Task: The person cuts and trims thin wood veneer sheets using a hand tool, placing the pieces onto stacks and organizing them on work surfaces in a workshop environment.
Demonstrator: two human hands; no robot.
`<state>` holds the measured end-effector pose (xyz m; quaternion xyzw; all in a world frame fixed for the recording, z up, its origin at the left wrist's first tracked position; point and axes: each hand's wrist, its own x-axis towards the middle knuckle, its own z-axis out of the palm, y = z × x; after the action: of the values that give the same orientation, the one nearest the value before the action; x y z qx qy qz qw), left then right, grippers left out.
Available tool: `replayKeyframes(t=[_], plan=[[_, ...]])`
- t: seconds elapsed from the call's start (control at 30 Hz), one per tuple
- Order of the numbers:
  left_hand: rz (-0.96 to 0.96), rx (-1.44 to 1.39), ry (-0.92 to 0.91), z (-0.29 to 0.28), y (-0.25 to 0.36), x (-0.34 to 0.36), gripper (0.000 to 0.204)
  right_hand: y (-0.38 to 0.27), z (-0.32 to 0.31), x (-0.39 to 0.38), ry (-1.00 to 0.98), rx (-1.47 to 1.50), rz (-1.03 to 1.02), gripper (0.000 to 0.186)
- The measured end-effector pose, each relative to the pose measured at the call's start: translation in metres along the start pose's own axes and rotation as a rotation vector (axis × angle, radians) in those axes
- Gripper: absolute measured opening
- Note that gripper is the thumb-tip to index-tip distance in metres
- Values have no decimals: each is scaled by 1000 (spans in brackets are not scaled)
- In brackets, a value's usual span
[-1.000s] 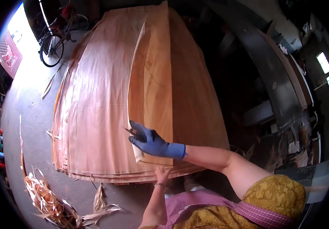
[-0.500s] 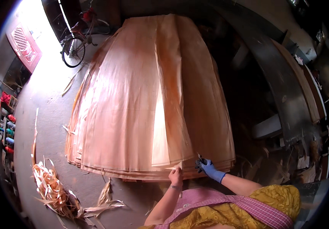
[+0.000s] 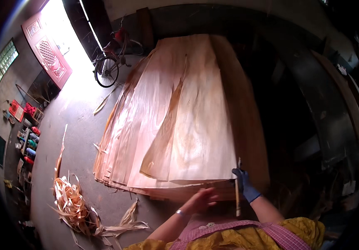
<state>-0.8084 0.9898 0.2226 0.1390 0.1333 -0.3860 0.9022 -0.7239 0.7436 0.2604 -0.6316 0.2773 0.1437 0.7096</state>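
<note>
A large stack of thin wooden veneer sheets point(image 3: 188, 125) lies on the floor in front of me. Its top sheet is curled up along the near left edge. My bare left hand point(image 3: 200, 200) is blurred and rests flat against the near edge of the stack, holding nothing. My right hand point(image 3: 245, 186), in a blue glove, is at the stack's near right corner. It grips a narrow strip of veneer point(image 3: 237, 200) that stands almost upright.
A pile of curled veneer scraps point(image 3: 72, 205) lies on the concrete floor to the left. A bicycle point(image 3: 107, 68) stands by the bright doorway with a red door point(image 3: 46, 51). Shelves with bottles point(image 3: 27, 143) are far left. A dark machine frame point(image 3: 325, 108) runs along the right.
The raised veneer sheet has been laid down onto the stack. My gloved right hand dropped from the sheet's middle to the near right corner and now holds a narrow strip. My view tilted up.
</note>
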Motion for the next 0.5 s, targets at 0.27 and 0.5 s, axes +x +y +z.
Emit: replayKeyframes(t=[0.27,0.5], plan=[[842,-158,928,-124,-8,-71,74,-73,-171,-80,53,-10,-85,36],[711,97,1173,-110,-147,-19,25,-57,-373,-150,130,-62,-231,38]])
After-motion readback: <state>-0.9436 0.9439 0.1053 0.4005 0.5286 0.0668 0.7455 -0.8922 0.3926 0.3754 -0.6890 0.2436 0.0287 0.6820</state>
